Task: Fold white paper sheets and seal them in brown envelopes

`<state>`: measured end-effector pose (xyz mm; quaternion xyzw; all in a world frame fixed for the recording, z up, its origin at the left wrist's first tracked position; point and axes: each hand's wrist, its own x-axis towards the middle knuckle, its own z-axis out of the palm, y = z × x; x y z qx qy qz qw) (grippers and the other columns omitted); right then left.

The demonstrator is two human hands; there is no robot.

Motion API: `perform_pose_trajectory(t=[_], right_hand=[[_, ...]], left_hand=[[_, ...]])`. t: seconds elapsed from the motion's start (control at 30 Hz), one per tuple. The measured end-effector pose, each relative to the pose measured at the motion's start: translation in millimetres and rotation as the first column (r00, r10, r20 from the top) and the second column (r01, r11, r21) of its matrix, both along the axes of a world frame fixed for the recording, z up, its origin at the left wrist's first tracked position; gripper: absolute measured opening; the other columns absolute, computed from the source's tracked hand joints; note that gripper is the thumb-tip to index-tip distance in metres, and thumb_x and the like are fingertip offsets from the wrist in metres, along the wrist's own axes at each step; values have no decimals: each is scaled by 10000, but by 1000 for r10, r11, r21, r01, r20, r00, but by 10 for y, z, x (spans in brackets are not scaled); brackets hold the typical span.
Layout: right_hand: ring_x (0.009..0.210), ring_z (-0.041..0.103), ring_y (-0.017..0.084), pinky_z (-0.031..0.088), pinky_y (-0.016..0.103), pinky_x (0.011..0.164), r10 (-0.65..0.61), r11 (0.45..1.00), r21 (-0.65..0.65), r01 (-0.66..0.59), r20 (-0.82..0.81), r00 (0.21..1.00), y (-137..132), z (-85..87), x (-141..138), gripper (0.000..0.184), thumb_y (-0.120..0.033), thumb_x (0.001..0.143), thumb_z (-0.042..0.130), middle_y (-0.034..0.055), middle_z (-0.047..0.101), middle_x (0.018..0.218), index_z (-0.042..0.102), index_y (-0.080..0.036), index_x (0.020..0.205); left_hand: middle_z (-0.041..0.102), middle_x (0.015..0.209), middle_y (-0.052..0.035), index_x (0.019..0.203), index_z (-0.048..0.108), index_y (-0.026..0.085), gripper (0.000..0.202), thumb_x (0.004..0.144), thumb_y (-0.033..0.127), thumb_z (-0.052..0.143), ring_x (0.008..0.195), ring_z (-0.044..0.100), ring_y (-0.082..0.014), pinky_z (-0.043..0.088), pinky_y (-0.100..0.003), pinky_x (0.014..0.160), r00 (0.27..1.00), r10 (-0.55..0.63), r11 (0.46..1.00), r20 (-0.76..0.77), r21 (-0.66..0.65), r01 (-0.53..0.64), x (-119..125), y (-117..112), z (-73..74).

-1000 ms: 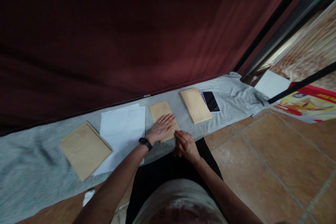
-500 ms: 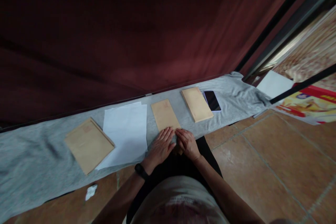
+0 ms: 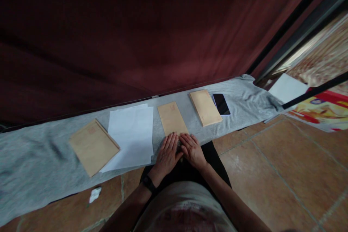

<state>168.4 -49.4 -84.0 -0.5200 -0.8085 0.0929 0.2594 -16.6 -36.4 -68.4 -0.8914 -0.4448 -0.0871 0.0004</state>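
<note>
A brown paper envelope (image 3: 172, 116) lies on the grey cloth, its near end under both my hands. My left hand (image 3: 167, 154) rests flat on that end with fingers stretched out, a dark band on the wrist. Beside it, my right hand (image 3: 192, 149) also presses down flat, fingers extended and close together. The envelope's near edge is hidden beneath the hands. White paper sheets (image 3: 132, 134) lie to the left, and a pile of brown envelopes (image 3: 94, 148) overlaps their left side. Another stack of brown envelopes (image 3: 206, 107) lies to the right.
A phone (image 3: 221, 104) lies right of the right-hand stack. The grey cloth (image 3: 40, 163) covers a long narrow surface against a dark red curtain (image 3: 163, 43). A crumpled white scrap (image 3: 95, 194) is on the tiled floor. A colourful printed box (image 3: 323, 110) stands at the far right.
My right hand's fingers were bent at the envelope's near end; now they lie stretched out flat on it. A brown flap that showed below the hands is now mostly hidden.
</note>
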Motion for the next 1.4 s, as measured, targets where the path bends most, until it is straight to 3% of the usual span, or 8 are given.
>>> perform_pose_trajectory(t=[0.2, 0.63, 0.77, 0.9, 1.2, 1.4], right_hand=[[1431, 419, 240, 283, 506, 1213, -26, 999, 19, 26, 43, 999, -9, 29, -32, 494, -310, 1035, 443, 63, 456, 1545, 396, -255, 1524], [1449, 391, 273, 263, 553, 1209, -191, 981, 36, 190, 24, 981, 22, 6, 92, 487, -303, 1043, 425, 96, 496, 1510, 402, -218, 1521], [1467, 358, 267, 257, 552, 1216, -116, 993, 13, 116, 37, 993, -7, 61, -50, 483, -307, 1035, 443, 82, 458, 1542, 418, -231, 1511], [1439, 405, 241, 268, 520, 1222, -4, 1000, -7, 4, 26, 1000, -29, 108, -232, 479, -302, 1024, 464, 63, 490, 1521, 434, -249, 1499], [1421, 436, 239, 284, 503, 1217, -83, 996, 14, 83, 12, 996, -5, 36, -85, 482, -284, 1040, 428, 66, 485, 1522, 404, -231, 1519], [1406, 456, 234, 288, 508, 1212, -94, 996, 3, 94, 1, 996, 9, 24, -45, 466, -280, 1046, 402, 70, 505, 1506, 422, -226, 1509]], left_hand=[[317, 1610, -167, 1560, 277, 108, 695, 998, 493, 414, 1517, 234, -280, 249, -491, 1241, 999, 50, 999, 19, -10, -50, -50, -49, -24], [350, 1581, -227, 1549, 249, 55, 726, 985, 471, 440, 1501, 268, -313, 298, -503, 1214, 993, 113, 993, 46, 10, -114, -151, -113, -57], [337, 1587, -227, 1553, 238, 57, 733, 973, 444, 465, 1501, 264, -318, 293, -508, 1216, 992, 119, 993, 41, 2, -119, -147, -119, -73], [315, 1602, -208, 1572, 192, 75, 732, 937, 297, 480, 1509, 244, -299, 272, -505, 1227, 993, 112, 994, 30, -5, -111, -160, -120, -78], [311, 1599, -225, 1536, 278, 39, 705, 961, 378, 501, 1518, 210, -309, 263, -500, 1237, 993, 118, 993, 30, -22, -117, -155, -123, -60], [291, 1622, -168, 1557, 252, 92, 691, 928, 247, 492, 1526, 193, -279, 265, -505, 1238, 996, 60, 997, 68, -59, -56, 14, -204, -42]])
